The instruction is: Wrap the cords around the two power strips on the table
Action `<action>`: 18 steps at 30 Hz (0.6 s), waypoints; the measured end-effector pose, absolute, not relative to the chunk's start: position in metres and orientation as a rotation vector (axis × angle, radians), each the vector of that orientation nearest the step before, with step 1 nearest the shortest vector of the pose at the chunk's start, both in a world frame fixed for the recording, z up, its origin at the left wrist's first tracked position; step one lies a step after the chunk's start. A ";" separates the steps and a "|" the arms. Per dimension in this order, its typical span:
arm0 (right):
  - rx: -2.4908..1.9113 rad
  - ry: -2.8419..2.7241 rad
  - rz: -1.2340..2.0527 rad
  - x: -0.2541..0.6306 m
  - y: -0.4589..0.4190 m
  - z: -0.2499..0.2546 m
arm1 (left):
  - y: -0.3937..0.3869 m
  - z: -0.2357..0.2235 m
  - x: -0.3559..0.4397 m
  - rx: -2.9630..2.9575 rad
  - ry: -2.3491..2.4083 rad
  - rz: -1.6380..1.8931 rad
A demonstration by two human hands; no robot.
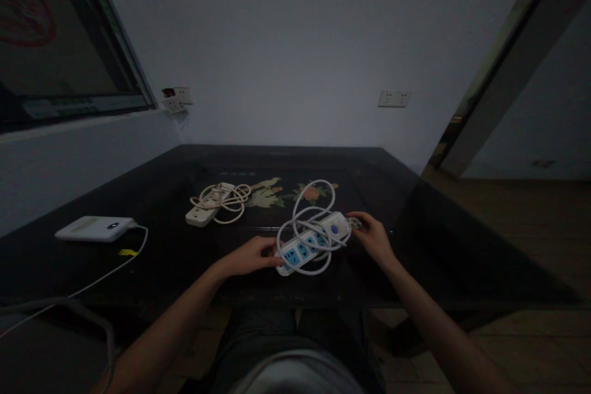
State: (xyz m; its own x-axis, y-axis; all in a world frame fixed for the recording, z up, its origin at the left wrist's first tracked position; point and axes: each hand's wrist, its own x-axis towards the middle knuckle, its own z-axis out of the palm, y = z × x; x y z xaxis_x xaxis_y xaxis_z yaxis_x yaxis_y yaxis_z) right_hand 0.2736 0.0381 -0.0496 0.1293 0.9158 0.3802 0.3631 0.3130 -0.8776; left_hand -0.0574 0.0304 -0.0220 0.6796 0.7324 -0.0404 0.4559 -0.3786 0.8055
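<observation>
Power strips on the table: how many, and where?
2: the blue-socketed strip between the left hand and right hand; the plain white strip farther back, to the left. No others visible.

Just below centre, a white power strip [342, 220] has blue socket panels [302, 250], a darker blue switch [335, 229] and white cord [318, 181]. The black tabletop [438, 246] bears a pinkish-orange flower [311, 193].

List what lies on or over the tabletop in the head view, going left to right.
White device, cream power strip, left hand, blue-socketed power strip, right hand.
</observation>
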 end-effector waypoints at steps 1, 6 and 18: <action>-1.244 -1.412 0.625 0.275 0.039 -0.048 | 0.030 -0.021 -0.057 2.056 0.898 0.397; -1.150 -1.273 0.663 0.281 0.046 -0.036 | 0.031 -0.021 -0.054 2.066 0.845 0.373; -0.835 -0.925 1.130 0.253 0.096 -0.013 | 0.046 -0.016 -0.052 1.956 0.768 0.267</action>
